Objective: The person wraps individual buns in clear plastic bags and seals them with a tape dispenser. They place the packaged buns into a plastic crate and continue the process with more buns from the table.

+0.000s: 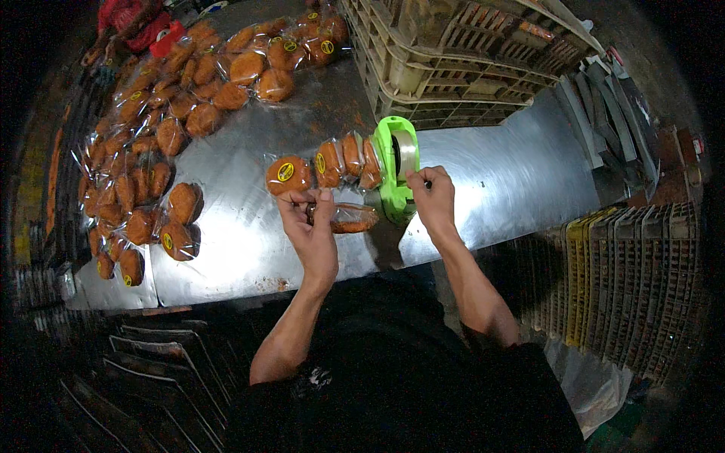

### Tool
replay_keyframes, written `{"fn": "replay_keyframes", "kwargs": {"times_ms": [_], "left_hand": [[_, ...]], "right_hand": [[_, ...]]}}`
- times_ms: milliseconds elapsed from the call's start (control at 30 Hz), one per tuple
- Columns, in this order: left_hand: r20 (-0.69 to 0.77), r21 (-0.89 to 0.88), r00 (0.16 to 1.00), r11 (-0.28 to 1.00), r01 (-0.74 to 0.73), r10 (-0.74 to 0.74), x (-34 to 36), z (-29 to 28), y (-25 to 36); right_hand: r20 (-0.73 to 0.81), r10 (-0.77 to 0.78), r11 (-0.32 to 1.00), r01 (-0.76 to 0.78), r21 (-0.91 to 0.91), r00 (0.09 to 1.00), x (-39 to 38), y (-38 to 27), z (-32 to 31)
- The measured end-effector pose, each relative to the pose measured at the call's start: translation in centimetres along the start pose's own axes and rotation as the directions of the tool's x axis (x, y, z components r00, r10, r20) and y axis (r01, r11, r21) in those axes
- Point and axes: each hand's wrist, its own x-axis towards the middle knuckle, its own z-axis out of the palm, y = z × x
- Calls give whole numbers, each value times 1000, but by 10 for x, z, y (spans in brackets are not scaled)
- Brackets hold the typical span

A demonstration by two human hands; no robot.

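Note:
My left hand (310, 230) pinches the gathered end of a clear plastic bag with brown buns (351, 219) in it, just above the metal table. Closed fingers of my right hand (432, 198) are at the tape roll (405, 151) of a bright green tape dispenser (387, 170); whether a strip of tape is between them is too small to make out. Left of the dispenser, several more bagged buns (330, 164) lie in a row. One with a yellow round sticker (288, 174) is beyond my left hand.
Bagged brown buns (181, 121) are heaped over the table's left side. Stacked plastic crates (468, 64) stand at the back right, with more crates (604, 279) below the right edge. Thin dark trays (604, 113) lean at the far right. Another person's arm (140, 23) shows at the far left.

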Motion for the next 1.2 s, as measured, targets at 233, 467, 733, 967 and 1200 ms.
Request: {"fn": "replay_keyframes", "kwargs": {"times_ms": [233, 467, 733, 967, 1200], "left_hand": [[7, 8, 999, 999, 33, -33, 8, -10, -24], [21, -20, 997, 997, 68, -68, -3, -11, -7], [137, -61, 990, 997, -37, 45, 4, -56, 39], [28, -382, 925, 851, 360, -378, 18, -119, 44], [-218, 113, 967, 980, 162, -134, 84, -158, -9]], "right_hand": [[315, 337, 877, -417, 238, 887, -67, -32, -9], [131, -153, 918, 92, 385, 980, -74, -105, 33], [825, 73, 674, -638, 373, 560, -60, -125, 32], [707, -307, 877, -99, 470, 637, -42, -133, 95], [865, -85, 321, 836, -446, 494, 37, -124, 193]]}}
